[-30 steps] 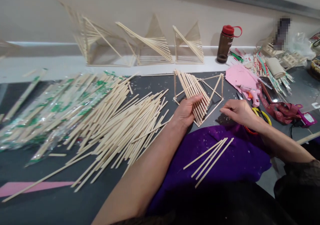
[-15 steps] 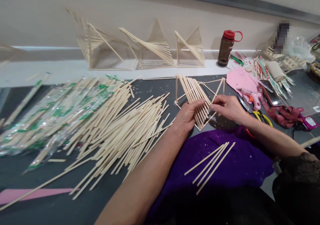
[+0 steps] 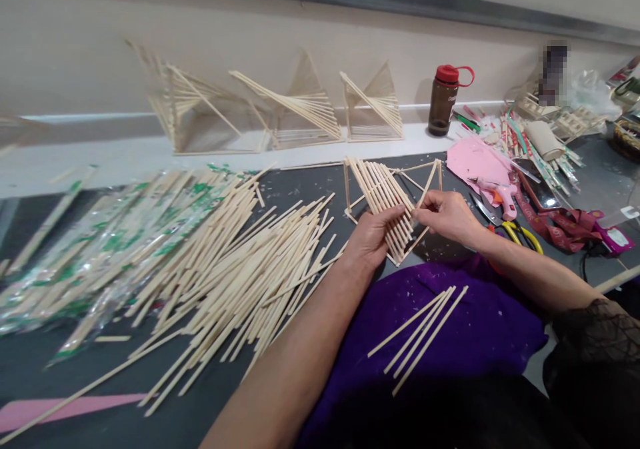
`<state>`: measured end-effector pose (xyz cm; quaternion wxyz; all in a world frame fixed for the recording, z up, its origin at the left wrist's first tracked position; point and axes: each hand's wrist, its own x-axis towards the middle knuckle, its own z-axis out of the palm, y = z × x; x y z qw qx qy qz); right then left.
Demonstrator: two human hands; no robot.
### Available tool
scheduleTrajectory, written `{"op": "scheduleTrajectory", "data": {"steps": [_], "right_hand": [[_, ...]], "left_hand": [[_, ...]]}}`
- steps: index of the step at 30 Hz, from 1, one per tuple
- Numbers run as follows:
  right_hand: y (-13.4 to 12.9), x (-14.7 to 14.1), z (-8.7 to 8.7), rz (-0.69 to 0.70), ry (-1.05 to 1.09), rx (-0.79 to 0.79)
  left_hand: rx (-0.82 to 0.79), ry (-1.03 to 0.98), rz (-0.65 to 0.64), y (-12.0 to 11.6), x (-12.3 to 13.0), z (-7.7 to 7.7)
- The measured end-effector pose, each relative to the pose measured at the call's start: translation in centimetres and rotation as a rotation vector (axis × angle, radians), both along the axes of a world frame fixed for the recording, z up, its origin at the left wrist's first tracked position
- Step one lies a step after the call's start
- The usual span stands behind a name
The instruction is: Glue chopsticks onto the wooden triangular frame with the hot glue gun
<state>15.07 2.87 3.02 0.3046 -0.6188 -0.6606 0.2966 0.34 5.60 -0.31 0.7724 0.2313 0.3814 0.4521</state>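
A stick frame [image 3: 376, 184], crossed by a slanted row of thin wooden sticks, lies in front of me on the dark table. My left hand [image 3: 374, 236] grips its lower left side, with the thumb across the sticks. At the right edge of the row, my right hand [image 3: 445, 214] pinches the frame's sticks between thumb and fingers. Several loose sticks [image 3: 425, 329] rest on the purple cloth [image 3: 480, 349] below. Left of my hands spreads a big pile of bare sticks [image 3: 240, 269].
Plastic-wrapped sticks [image 3: 110, 242] cover the far left. Finished-looking stick structures [image 3: 300, 109] stand along the wall beside a red-capped bottle [image 3: 443, 102]. To the right are a pink glue gun [image 3: 500, 192], scissors [image 3: 520, 234], a phone [image 3: 537, 186] and a red lanyard [image 3: 565, 228].
The view has shifted slightly, so the wall and table things sit lower in the picture. Both hands keep their hold on the frame, with little visible movement.
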Motion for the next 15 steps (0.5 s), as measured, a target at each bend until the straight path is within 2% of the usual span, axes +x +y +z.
{"op": "scheduleTrajectory", "data": {"steps": [5, 15], "right_hand": [[-0.03, -0.11, -0.03, -0.042, 0.06, 0.003], [0.2, 0.08, -0.67, -0.005, 0.055, 0.064]], "left_hand": [[-0.019, 0.012, 0.004, -0.01, -0.06, 0.04], [-0.02, -0.053, -0.041, -0.04, -0.13, 0.25]]}}
